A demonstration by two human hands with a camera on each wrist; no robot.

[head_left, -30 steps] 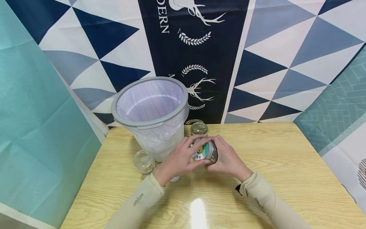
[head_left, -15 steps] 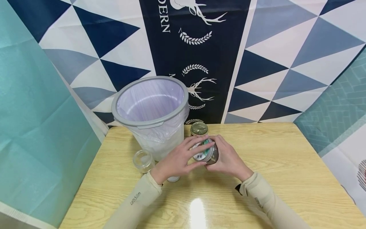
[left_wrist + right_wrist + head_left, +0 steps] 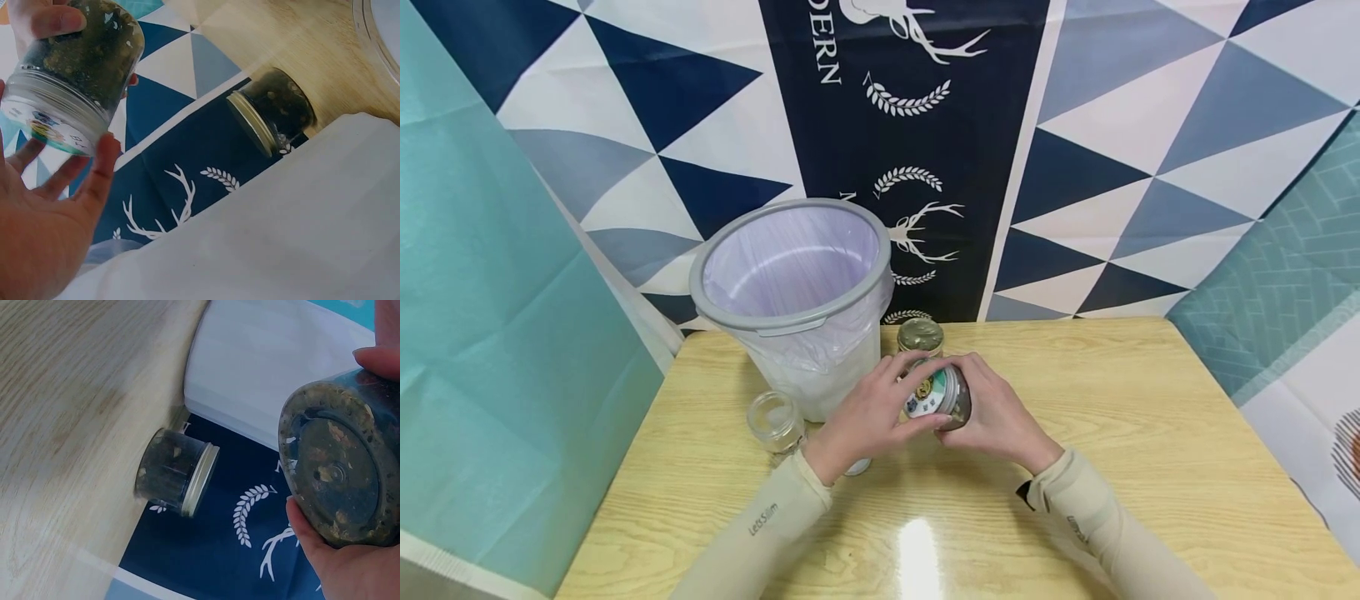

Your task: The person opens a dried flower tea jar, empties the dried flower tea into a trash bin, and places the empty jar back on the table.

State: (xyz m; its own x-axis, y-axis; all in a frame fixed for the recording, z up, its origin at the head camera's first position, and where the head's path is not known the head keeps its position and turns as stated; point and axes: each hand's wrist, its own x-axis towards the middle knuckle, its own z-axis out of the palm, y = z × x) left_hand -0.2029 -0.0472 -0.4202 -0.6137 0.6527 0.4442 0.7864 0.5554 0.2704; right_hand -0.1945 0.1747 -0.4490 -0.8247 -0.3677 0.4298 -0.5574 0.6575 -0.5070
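A clear jar (image 3: 959, 398) of dark, leafy-looking contents is held tilted above the table, its lid turned toward the left. My right hand (image 3: 996, 417) grips the jar's body; its base faces the right wrist view, with bits showing through. At the lid (image 3: 50, 115), which carries a white and green printed label, my left hand (image 3: 874, 412) has fingers and thumb around the rim. Behind the hands stands a second jar (image 3: 177, 472) with a gold rim and dark contents, touched by neither hand.
A grey-rimmed bin (image 3: 790, 322) with a clear liner stands at the back left. In front of it is an open clear jar (image 3: 775, 419). A small white round item (image 3: 857, 467) shows partly under the left wrist. A patterned cloth (image 3: 1097, 167) hangs behind the table.
My left fingers shifted over the lid half a second ago, covering more of its label, and are now back at its rim. The lid's label has turned slightly. The right hand keeps its grip.
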